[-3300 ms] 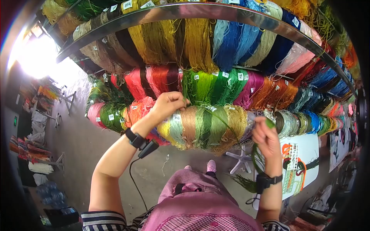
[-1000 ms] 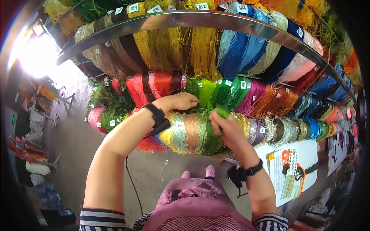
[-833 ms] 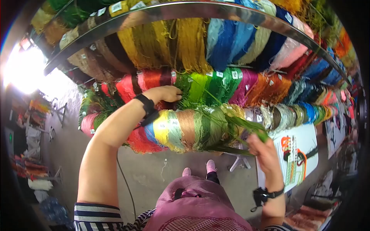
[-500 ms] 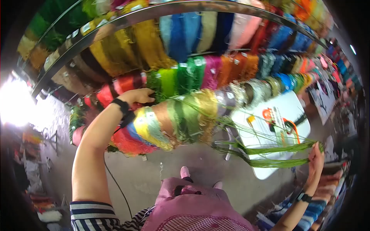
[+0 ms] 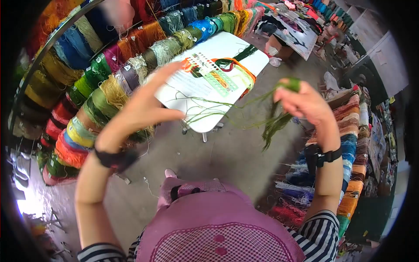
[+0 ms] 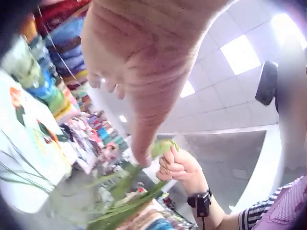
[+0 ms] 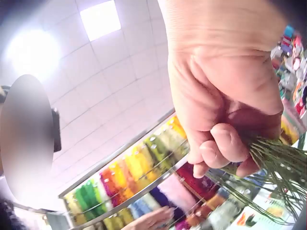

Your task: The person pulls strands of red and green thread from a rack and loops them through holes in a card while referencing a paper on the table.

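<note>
My right hand (image 5: 305, 102) grips a hank of dark green thread (image 5: 276, 129) at the right, fingers curled round it. Long loose strands trail from the hank leftward over the white table and toward my left hand (image 5: 150, 102). That hand is raised between the rack and the table, blurred, its fingers and thumb spread apart with nothing gripped. In the left wrist view, its thumb overlaps the green thread (image 6: 122, 184) near my right hand (image 6: 180, 165). The right wrist view shows the strands (image 7: 278, 160) coming out of my curled fingers (image 7: 230, 143).
A rack of coloured thread skeins (image 5: 104, 96) runs along the left. The white table (image 5: 205, 124) bears a printed sheet with a colour card (image 5: 218, 81) and an orange thread bundle (image 5: 248, 74). More skeins (image 5: 349, 144) hang at the right. Another table (image 5: 303, 41) stands farther back.
The view has turned right, away from the rack. My right hand has drawn the green thread off the rack and out to the right. My left hand has left the skeins and risen.
</note>
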A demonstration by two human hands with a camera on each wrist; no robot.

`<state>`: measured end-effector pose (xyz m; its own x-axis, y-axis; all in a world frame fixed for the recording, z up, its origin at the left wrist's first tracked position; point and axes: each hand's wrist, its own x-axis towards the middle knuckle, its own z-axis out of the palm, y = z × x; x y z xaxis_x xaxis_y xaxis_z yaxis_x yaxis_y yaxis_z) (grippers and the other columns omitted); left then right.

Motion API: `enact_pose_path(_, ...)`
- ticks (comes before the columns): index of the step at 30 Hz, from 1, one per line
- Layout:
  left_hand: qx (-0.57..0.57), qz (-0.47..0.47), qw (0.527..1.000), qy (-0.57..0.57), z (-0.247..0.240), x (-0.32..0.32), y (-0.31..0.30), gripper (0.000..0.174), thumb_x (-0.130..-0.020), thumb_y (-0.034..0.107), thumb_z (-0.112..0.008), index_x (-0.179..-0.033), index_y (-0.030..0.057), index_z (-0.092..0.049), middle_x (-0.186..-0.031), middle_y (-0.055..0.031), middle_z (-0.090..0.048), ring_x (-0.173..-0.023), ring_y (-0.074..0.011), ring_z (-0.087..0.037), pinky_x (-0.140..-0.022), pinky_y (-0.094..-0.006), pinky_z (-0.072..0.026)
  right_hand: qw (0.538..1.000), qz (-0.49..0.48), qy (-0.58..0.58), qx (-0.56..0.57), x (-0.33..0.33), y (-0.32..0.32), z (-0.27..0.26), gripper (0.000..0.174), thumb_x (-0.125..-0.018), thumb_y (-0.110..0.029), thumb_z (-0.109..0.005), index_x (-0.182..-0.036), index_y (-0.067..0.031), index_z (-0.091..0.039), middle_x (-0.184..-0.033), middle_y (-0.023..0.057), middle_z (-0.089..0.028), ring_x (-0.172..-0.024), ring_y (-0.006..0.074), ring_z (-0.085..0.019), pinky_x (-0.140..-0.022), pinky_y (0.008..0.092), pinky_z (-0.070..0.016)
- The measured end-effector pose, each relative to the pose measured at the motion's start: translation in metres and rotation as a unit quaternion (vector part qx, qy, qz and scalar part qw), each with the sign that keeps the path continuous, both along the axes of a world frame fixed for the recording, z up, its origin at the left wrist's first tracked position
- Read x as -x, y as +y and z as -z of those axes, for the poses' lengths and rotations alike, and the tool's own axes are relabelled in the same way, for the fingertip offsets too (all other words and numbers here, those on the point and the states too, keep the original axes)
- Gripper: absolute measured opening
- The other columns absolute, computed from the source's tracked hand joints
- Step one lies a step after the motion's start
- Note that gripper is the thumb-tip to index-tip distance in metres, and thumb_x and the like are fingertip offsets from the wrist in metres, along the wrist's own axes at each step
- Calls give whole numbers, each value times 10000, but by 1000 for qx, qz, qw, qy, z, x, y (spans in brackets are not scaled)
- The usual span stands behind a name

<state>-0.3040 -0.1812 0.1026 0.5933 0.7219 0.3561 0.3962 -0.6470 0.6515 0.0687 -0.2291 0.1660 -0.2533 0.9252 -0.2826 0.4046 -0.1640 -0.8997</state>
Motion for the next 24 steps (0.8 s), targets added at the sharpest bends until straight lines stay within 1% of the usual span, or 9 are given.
enact_pose_path(1,20,40,999,-10,2,-46,-11,1030,-616,174,-880,-1475,65,-321,-1504,-125,-367,-1405,-271,-317,-1161,-374,-239,998,-54,-4,28,8,-6,3,231,-938,-308,-614,-893,-82,-629,-537,-57,-446,-416,12,-343,-396,183,-229)
enact_pose_path(3,-86,145,983,76,14,-113,-17,1079,-612,192,-876,-1502,135,-270,-1527,-130,-324,-1436,-336,-245,-1170,-511,-192,977,-188,-102,8,20,-18,2,236,-935,-310,-604,-858,-93,-657,-593,-54,-519,-529,31,-478,-466,217,-375)
enact_pose_path(5,-60,159,978,119,46,-139,-16,1055,-649,297,-855,-1509,186,-254,-1532,-85,-328,-1444,-360,-215,-1139,-597,-197,943,-271,-192,-36,3,-28,0,259,-903,-313,-628,-883,-58,-661,-663,53,-611,-573,177,-579,-561,327,-462)
enact_pose_path(9,71,129,939,311,121,-104,7,670,-754,318,-784,-1344,116,-539,-1370,-112,-538,-1297,-316,-473,-1057,-438,-389,868,-300,-339,-202,-82,-36,17,280,-865,-294,-655,-911,-18,-643,-750,166,-627,-628,323,-608,-634,403,-486)
enact_pose_path(12,162,-14,976,142,134,-79,31,285,-847,240,-684,-1098,109,-712,-1019,-102,-711,-862,-195,-654,-806,-325,-518,877,-243,-370,-186,-120,-39,25,251,-861,-259,-671,-868,-12,-626,-700,127,-609,-587,245,-605,-595,375,-482)
enact_pose_path(15,106,-176,966,157,130,-85,63,256,-849,223,-630,-1075,141,-716,-1003,-126,-685,-892,-280,-660,-830,-370,-517,960,-108,-258,15,-130,-37,27,201,-882,-209,-664,-879,-17,-607,-651,51,-559,-567,143,-568,-561,324,-476)
enact_pose_path(17,81,-203,960,173,141,-94,84,278,-846,224,-630,-1101,139,-702,-1031,-138,-662,-915,-294,-649,-847,-384,-509,997,-4,-74,13,-131,-27,30,142,-909,-175,-642,-895,-42,-593,-638,-37,-489,-564,44,-495,-539,257,-454)
enact_pose_path(21,43,-236,926,292,176,-104,117,206,-815,171,-597,-1003,93,-628,-1037,-177,-542,-1070,-351,-559,-884,-435,-480,986,94,56,-128,-153,9,41,154,-943,-214,-604,-927,-62,-588,-624,-79,-440,-529,8,-422,-528,195,-414)
enact_pose_path(24,-42,-211,914,343,194,-56,145,175,-862,137,-509,-976,41,-601,-993,-187,-635,-959,-358,-621,-806,-494,-493,979,127,63,-149,-174,24,20,192,-966,-261,-572,-932,-73,-587,-615,-87,-409,-519,4,-396,-513,190,-393)
